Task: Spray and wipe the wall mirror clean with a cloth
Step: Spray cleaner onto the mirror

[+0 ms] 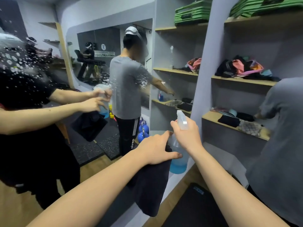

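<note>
The wall mirror [85,145] fills the left and middle of the view, with spray droplets across its upper left part. My right hand [186,134] grips the neck and trigger of a clear spray bottle [178,163] with blue liquid at its bottom, nozzle pointed at the glass. My left hand [154,149] holds a dark cloth [150,185] that hangs down beside the bottle, its thumb resting against the bottle's body. The mirror reflects both my arms, the bottle and the cloth.
Wooden wall shelves [242,80] on the right hold folded clothes, cloths and green mats. A person in a grey shirt [278,153] stands at the right edge, reaching to a shelf, and is reflected in the mirror. A black mat [195,208] lies on the wooden floor.
</note>
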Demonstrator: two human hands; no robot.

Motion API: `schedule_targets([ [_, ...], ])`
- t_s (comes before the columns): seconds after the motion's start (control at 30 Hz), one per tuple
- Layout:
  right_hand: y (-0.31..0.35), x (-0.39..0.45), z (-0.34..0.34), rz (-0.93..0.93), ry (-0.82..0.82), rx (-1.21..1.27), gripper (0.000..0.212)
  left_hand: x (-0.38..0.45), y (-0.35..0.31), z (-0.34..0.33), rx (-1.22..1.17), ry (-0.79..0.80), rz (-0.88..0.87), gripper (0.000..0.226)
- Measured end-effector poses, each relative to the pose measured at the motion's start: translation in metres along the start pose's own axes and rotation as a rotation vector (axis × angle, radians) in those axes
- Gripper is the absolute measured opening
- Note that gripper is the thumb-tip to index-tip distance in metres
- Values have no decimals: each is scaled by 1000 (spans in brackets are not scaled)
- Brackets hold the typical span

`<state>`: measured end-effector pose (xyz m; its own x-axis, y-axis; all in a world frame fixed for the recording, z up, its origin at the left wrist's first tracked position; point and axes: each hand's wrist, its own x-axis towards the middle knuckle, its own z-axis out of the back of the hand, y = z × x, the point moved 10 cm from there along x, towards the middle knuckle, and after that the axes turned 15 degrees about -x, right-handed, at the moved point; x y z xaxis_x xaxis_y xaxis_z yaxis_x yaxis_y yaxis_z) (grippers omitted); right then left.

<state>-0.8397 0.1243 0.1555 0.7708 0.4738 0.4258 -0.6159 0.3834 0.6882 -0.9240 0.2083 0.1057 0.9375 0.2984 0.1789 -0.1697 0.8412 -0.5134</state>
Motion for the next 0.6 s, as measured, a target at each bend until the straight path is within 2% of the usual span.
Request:
schedule_targets([
  [0.33,-47,28,-7,-46,19,-65,25,40,6,-35,1,25,15,86],
  [0.6,-95,76,-11,-23,39,-34,21,97,6,-63,2,13,49,91],
])
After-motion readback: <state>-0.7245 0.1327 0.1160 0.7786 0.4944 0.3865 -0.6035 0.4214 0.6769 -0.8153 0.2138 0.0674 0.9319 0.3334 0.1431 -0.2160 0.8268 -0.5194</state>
